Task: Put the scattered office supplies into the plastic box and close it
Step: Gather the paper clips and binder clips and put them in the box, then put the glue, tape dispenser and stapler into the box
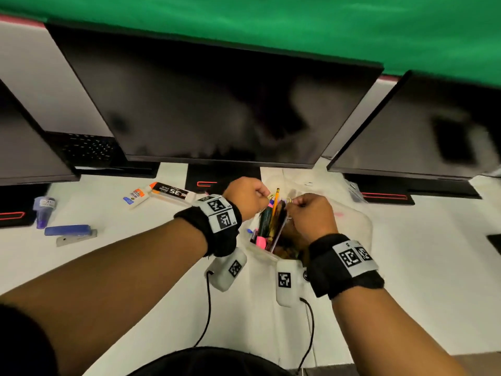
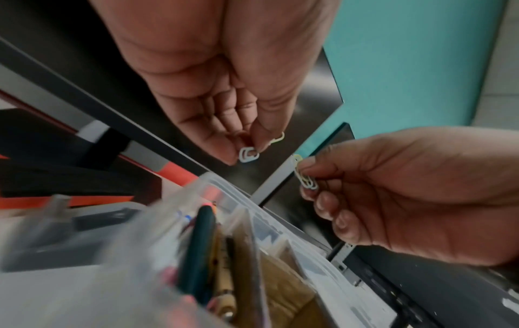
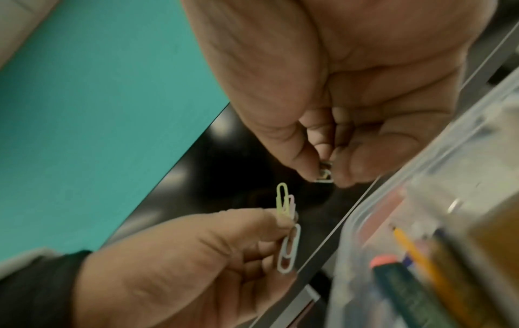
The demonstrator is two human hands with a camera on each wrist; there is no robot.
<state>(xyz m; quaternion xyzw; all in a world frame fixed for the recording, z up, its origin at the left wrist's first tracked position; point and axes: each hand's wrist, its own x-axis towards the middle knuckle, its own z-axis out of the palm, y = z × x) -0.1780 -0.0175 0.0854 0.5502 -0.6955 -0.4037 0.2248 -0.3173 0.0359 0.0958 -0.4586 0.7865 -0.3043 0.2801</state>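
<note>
Above the open clear plastic box [image 1: 254, 246], both hands hold pastel paper clips. My left hand [image 2: 247, 151] pinches a few paper clips [image 2: 248, 154] between thumb and forefinger. My right hand [image 3: 325, 175] pinches another small bunch [image 2: 306, 179], mostly hidden by its fingertips in the right wrist view. The left hand's clips [image 3: 91, 250] show yellow, pink and pale blue there. The box [image 2: 252, 206] contains a yellow pencil [image 1: 275, 206], a dark green marker [image 1: 264, 221] and a pink highlighter [image 1: 260, 240]. Its clear lid [image 1: 355, 223] lies open to the right.
On the white desk to the left lie a glue bottle [image 1: 137, 196], a black staples box [image 1: 173, 193], a blue stapler [image 1: 70, 233] and a purple item [image 1: 44, 211]. Three dark monitors [image 1: 217, 104] stand close behind. Wrist camera cables [image 1: 207, 308] trail toward me.
</note>
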